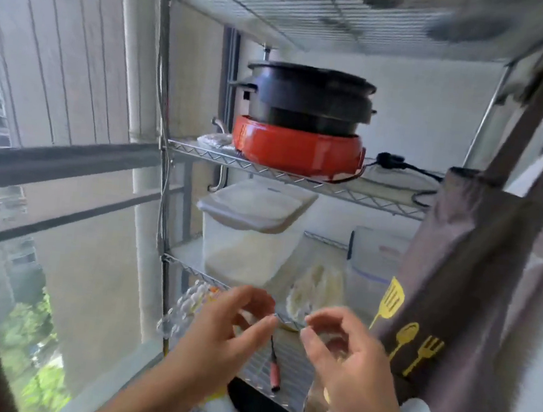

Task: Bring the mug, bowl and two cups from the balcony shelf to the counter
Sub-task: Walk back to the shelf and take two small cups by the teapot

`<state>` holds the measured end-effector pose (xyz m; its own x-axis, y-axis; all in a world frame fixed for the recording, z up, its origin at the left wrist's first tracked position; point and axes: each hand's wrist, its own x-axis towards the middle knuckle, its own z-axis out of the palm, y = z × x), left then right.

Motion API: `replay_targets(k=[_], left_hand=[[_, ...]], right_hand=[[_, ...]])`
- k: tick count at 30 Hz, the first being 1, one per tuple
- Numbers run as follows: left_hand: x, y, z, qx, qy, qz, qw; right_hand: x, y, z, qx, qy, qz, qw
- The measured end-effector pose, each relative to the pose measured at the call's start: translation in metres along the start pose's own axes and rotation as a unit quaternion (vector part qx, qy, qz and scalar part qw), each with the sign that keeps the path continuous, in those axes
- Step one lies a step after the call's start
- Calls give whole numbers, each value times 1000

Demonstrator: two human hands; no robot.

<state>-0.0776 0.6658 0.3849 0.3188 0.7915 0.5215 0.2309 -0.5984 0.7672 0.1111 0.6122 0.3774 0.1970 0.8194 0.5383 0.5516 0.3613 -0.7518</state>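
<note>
My left hand (pixel 229 330) and my right hand (pixel 346 353) hover side by side in front of the lower tier of a wire shelf (pixel 298 178), fingers curled into C shapes. Nothing is in my left hand. A glassy sheen shows inside the curl of my right hand; whether it grips anything is unclear. A clear bubble-textured glass piece (pixel 186 306) sits at the shelf's left edge, just left of my left hand. A pale patterned bowl (pixel 315 291) leans on the tier right behind my fingers. The view is blurred, and I see no mug.
A black pot stacked on a red base (pixel 300 123) fills the middle tier. Below stand a lidded white container (pixel 251 233) and a clear jug (pixel 370 263). A red-handled screwdriver (pixel 274 370) lies under my hands. A brown apron (pixel 453 287) hangs at right; the balcony railing (pixel 70 162) is at left.
</note>
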Motion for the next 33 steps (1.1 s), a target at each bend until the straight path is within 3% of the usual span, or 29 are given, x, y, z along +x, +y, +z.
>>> replay_targets(k=[11,19,23,27,33], left_hand=[[129,73,-40,-40,12,226,973],[187,153,-62,-10,49,336,941],[227,187,-75,-4,51,350,935],[278,218,-82,26,105,348,931],[345,253,-73,134,135,323,927]], right_hand=[[100,-89,-36,-37,172,-156,972],[151,-157,-76,-115,196,-245,942],[182,-188,-97,-150,224,-269,925],[224,-215,-123,-209,261,-281,900],[292,-228,-170,-263,332,-235,875]])
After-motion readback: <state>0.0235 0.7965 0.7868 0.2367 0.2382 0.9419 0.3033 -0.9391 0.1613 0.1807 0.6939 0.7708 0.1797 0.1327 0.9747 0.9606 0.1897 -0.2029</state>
